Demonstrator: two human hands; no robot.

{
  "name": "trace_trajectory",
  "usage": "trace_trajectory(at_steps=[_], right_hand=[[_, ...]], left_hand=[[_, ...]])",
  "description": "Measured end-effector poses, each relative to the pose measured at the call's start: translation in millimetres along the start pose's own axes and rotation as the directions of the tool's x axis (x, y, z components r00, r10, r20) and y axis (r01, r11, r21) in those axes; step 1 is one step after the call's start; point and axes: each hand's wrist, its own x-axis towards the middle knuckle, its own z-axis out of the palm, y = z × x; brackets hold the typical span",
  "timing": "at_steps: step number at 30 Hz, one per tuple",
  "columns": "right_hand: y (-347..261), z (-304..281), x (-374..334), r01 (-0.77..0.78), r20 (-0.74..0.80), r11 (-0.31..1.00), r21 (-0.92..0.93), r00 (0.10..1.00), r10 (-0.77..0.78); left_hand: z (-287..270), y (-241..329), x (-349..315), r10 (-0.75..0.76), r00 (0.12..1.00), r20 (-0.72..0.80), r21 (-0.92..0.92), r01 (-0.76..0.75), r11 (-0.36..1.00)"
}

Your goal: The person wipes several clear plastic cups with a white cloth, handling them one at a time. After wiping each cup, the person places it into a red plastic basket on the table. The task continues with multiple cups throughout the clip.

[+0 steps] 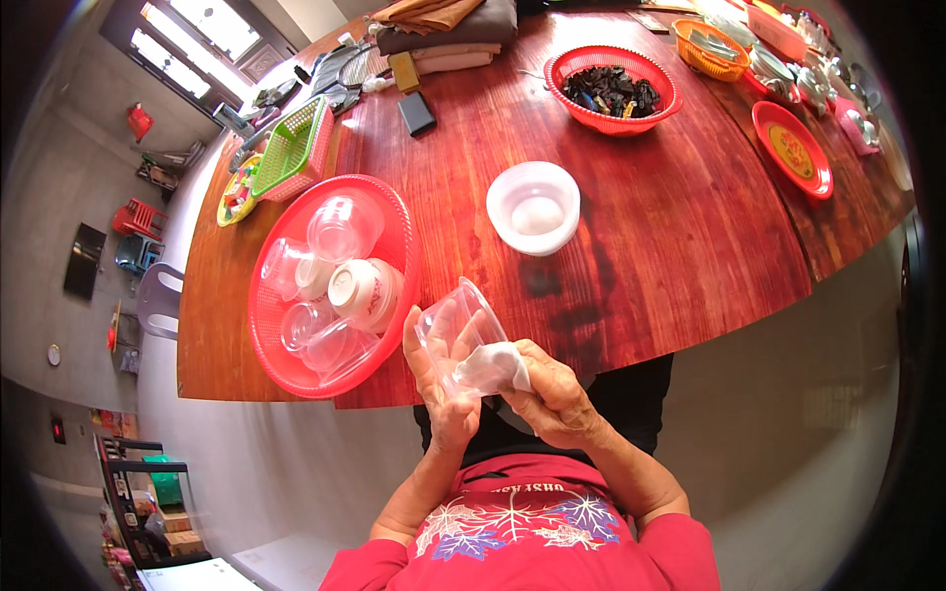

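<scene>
Above the table's front edge, my left hand (440,379) is wrapped round a clear plastic cup (465,313), its fingers showing through the wall. A white cloth or tissue (493,368) is gripped in my right hand (554,396) and pressed against the lower part of the cup. Just left of my hands lies a round red basket (402,236); inside are several clear plastic cups (340,347) and white bowls (367,291) with red marks. Beyond my hands stands a white, translucent bowl (533,209), with a rounded white shape at its bottom.
A red basket (663,83) of dark pieces stands at the far middle. A green and pink basket (296,148) is at the left edge. Near folded cloths (448,44) lies a dark rectangular object (417,114). A red plate (793,148) and an orange basket (711,51) sit at right.
</scene>
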Motion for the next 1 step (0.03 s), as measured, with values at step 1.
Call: trace_trajectory(at_steps=[1], right_hand=[[1.1,1.1,0.3,0.037,0.02,0.999,-0.03,0.999,-0.036]], left_hand=[[0.2,5.5,0.1,-0.063,0.998,-0.012,0.021,0.063,0.998]])
